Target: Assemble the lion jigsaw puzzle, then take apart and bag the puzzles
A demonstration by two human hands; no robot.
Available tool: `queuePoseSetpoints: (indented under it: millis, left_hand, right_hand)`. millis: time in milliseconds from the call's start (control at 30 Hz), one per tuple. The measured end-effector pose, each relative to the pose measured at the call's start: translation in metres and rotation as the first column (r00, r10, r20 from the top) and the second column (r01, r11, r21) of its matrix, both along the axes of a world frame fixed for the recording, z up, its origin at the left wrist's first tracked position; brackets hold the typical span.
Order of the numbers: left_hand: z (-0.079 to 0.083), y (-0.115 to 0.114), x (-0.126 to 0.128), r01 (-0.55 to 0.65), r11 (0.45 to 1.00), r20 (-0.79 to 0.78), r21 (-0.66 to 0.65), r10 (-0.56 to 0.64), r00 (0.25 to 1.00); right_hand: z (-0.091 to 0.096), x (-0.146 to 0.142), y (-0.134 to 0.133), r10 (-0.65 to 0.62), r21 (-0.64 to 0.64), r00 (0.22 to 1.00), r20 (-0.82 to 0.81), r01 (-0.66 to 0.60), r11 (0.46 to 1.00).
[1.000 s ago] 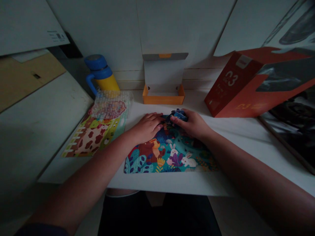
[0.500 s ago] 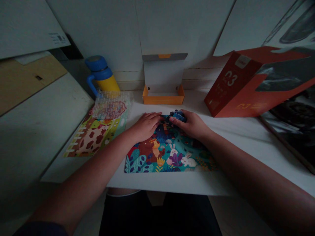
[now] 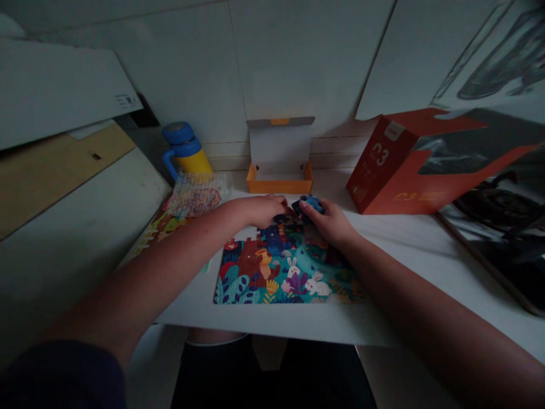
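A partly joined jigsaw puzzle (image 3: 272, 272) lies on the white table, showing a bear, white rabbits and plants. My left hand (image 3: 264, 211) is over its upper edge, fingers bent down and closed around a dark puzzle piece (image 3: 281, 218); the fingertips are partly hidden. Just to the right, my right hand (image 3: 332, 220) grips a small stack of blue and dark puzzle pieces (image 3: 310, 203), thumb on top. The stack is close to my left fingertips. My right forearm covers the puzzle's right side.
An open orange box (image 3: 280, 186) stands at the back against the wall. Bubble wrap (image 3: 196, 194) lies over another puzzle (image 3: 159, 230) at left, near a blue and yellow flask (image 3: 193, 156). A large red box (image 3: 400, 170) stands at right.
My left hand has gone from lying flat at the puzzle's upper left to curled fingers at a dark piece near the stack. My right hand still holds the stack. The view has shifted slightly.
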State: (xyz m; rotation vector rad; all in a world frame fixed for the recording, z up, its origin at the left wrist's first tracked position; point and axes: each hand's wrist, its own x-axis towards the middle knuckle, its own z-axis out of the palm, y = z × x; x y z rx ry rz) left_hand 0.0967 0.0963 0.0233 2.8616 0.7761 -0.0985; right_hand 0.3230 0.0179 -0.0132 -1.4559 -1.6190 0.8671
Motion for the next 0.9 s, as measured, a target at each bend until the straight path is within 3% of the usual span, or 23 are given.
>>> queuePoseSetpoints:
  millis: [100,233,533,900]
  left_hand:
    - [0.005,0.008,0.009,0.034,0.998,-0.106,-0.06,-0.041,0.994]
    - [0.005,0.017,0.016,-0.01,1.0,-0.142,-0.023,0.007,0.99]
    - [0.013,0.019,0.009,-0.003,1.0,-0.273,0.0,0.003,0.962]
    - [0.017,0.021,0.002,-0.105,0.994,-0.257,-0.029,0.094,0.962]
  right_hand:
    - [-0.001,0.001,0.001,0.018,0.002,0.999,-0.049,-0.018,1.0]
    - [-0.003,0.001,0.001,0.024,-0.026,0.999,-0.042,-0.025,0.999]
    - [-0.003,0.0,0.0,0.041,-0.057,0.996,-0.073,-0.045,0.997]
    - [-0.004,0.002,0.003,0.04,0.003,0.999,0.006,-0.04,0.999]
